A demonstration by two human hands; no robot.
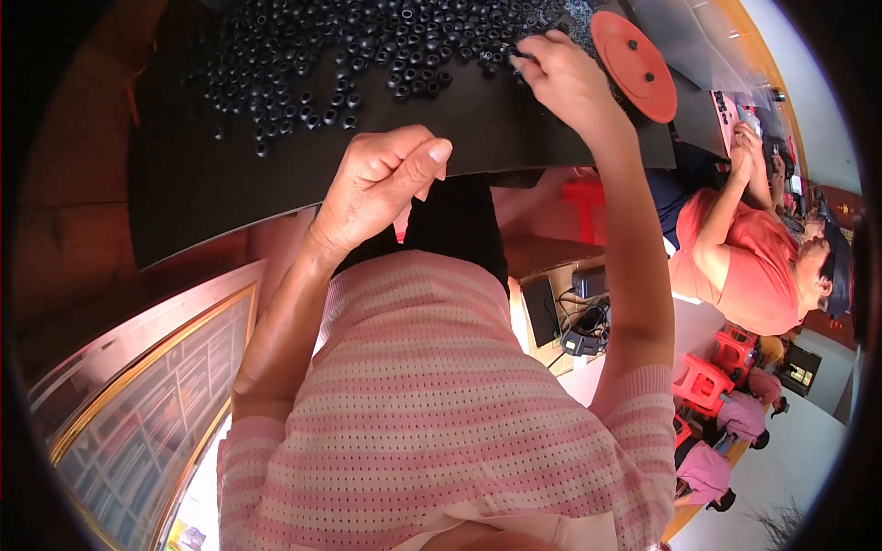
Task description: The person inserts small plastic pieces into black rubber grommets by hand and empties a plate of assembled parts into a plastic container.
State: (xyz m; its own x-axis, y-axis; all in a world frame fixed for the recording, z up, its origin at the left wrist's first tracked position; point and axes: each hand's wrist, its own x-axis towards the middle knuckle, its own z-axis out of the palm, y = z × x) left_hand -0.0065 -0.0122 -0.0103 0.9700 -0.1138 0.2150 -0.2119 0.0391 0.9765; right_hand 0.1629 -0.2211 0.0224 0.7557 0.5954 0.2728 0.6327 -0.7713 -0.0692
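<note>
Across the black mat [230, 184] at the frame's top, most small black rubber rings [367, 46] lie loose in a heap, so sorting looks barely begun; the right hand [560, 78] pinches one ring there, while the left hand [386, 184] curls closed, contents hidden.

Matt black rubbery rings [367, 55] on matt black sheet [211, 174].

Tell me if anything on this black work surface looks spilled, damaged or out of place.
Nothing stands out. The small black rings lie in a loose heap on the black mat, the right hand picking at them, the left hand closed nearby.
</note>
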